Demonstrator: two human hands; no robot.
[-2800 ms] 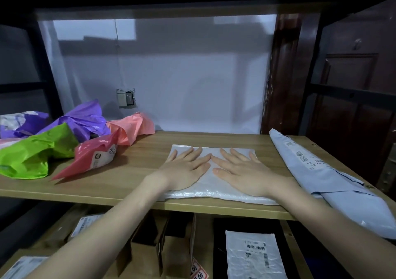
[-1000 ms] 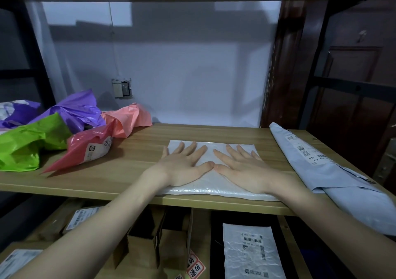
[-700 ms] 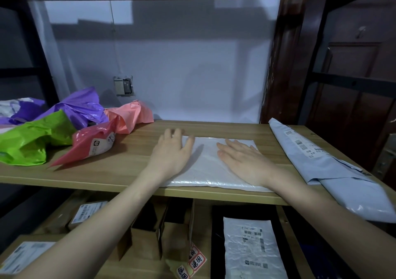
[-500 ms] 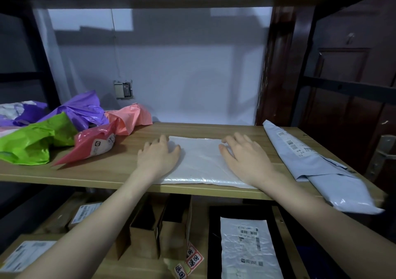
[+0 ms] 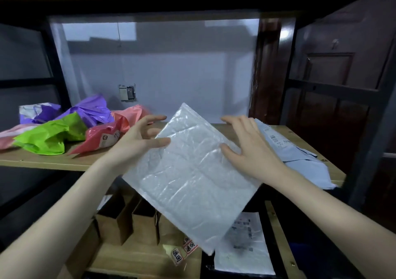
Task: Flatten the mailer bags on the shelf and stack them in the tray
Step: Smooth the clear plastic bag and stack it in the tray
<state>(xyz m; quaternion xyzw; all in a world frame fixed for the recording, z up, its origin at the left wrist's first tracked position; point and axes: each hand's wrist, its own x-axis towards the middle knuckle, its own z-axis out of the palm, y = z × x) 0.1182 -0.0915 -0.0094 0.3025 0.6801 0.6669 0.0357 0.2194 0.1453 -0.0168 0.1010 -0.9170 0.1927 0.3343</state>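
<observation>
The white mailer bag (image 5: 190, 178), which lay flat on the shelf (image 5: 53, 162) under both palms half a second ago, has been lifted off the wood and now hangs tilted in the middle of the frame, one corner pointing up toward the back wall and the opposite corner down over the lower level. The left hand (image 5: 137, 141) holds its upper left edge, thumb lying across the front face and fingers spread behind and above it. The right hand (image 5: 246, 148) holds the upper right edge, thumb pressed on the front surface, fingers arched over the top. Both forearms reach in from the bottom corners of the frame. Below the bag, at lower right, a flattened white mailer with a label (image 5: 244, 248) lies in a dark tray (image 5: 206, 267). At right on the shelf lies a grey-blue mailer (image 5: 300, 160). At left on the shelf sit crumpled red (image 5: 100, 139), green (image 5: 49, 136), purple (image 5: 90, 111) and pink (image 5: 130, 115) bags. Brown boxes (image 5: 120, 218) stand on the lower level.
</observation>
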